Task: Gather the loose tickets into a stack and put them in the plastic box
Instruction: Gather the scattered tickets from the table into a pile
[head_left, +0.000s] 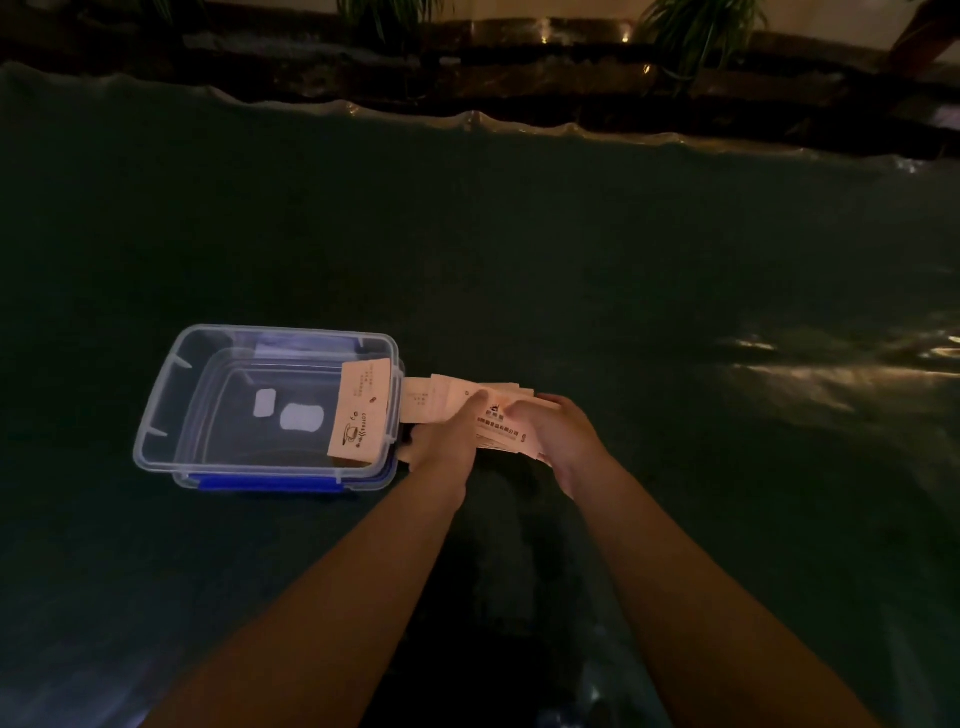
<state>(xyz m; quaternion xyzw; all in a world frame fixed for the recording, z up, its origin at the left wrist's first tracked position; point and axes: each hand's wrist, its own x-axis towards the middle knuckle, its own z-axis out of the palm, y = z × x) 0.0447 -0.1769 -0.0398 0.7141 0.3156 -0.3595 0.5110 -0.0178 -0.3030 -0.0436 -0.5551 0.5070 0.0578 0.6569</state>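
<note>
While one ticket (362, 410) leans in the plastic box (171, 382), both hands (441, 441) (563, 434) grip tickets (498, 421).

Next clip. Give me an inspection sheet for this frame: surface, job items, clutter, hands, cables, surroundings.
Surface: dark cloth over the table, rippled along its far edge; dim light.
Job's things: clear box, open, with blue clips; one ticket leans against its right wall; bunch of tickets fanned out, held just right of the box.
Clutter: nothing seen.
Hands: left hand and right hand both grip the bunch, thumbs on top.
Cables: nothing seen.
Surroundings: dark ledge beyond the table, with plants and small lights.
</note>
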